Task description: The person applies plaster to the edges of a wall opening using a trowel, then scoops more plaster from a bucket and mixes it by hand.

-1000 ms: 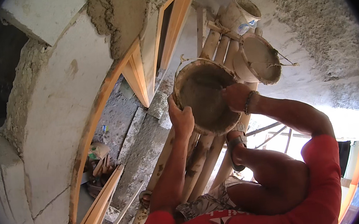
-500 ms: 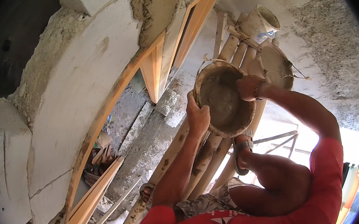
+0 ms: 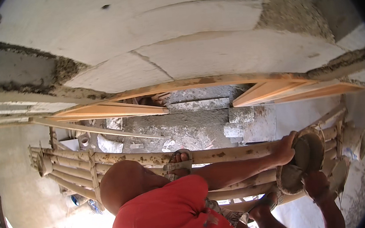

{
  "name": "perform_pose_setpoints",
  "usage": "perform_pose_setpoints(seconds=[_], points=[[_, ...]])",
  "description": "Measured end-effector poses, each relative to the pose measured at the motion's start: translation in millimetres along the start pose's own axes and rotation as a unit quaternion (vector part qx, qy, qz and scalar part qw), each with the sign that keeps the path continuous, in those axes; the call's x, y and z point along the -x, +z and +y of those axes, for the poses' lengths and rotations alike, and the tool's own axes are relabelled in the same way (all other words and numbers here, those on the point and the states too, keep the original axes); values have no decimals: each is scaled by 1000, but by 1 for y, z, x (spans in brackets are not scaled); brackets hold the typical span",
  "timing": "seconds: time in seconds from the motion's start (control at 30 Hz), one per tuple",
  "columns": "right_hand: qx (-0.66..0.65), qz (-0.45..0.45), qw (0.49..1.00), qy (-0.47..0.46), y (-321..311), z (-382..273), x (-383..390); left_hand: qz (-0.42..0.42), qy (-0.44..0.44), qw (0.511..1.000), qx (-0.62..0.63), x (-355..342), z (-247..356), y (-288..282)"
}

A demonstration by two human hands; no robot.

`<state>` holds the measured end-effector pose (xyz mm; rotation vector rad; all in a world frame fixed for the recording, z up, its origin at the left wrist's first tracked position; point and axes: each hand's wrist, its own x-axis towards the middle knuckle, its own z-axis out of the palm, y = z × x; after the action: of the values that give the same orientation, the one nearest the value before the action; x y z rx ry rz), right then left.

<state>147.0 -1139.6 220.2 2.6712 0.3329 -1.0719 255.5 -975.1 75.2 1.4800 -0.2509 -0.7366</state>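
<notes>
A mortar-crusted bucket [image 3: 279, 178] with wet grey mortar [image 3: 301, 154] inside stands at the right on the bamboo poles. My left hand [image 3: 286, 148] is closed on its far left rim, the arm stretched out to the right. At the near right side of the bucket, my right hand [image 3: 316, 184] is curled at the mortar. Its fingertips are partly hidden, and whatever they hold cannot be made out. Just right of that hand is a second mortar-smeared bucket [image 3: 341, 175], and behind it a whitish pail [image 3: 358, 142] lies tipped on its side.
My feet in sandals rest on a scaffold of bamboo poles [image 3: 235, 153]. Ahead is a pale block wall [image 3: 212, 57] above an orange-brown wooden frame [image 3: 206, 82]. Rubble and blocks [image 3: 193, 128] lie on the ground below. A wooden strip [image 3: 99, 129] slants at the left.
The view has swung left and levelled, so the bucket and both hands now appear farther right. My left hand stays on the rim; my right hand has shifted to the bucket's near side.
</notes>
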Motion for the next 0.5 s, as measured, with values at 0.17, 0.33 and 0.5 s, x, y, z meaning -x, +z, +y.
perform_pose_setpoints(seconds=[0.17,0.33,0.5], points=[[66,75,984,146,-20,41,22,-2,3,1000,19,1,5,3],[72,51,992,93,97,42,-19,-15,-32,999,-16,4,12,-3],[16,53,984,-167,51,16,-22,-6,-21,1000,-17,5,9,-2]])
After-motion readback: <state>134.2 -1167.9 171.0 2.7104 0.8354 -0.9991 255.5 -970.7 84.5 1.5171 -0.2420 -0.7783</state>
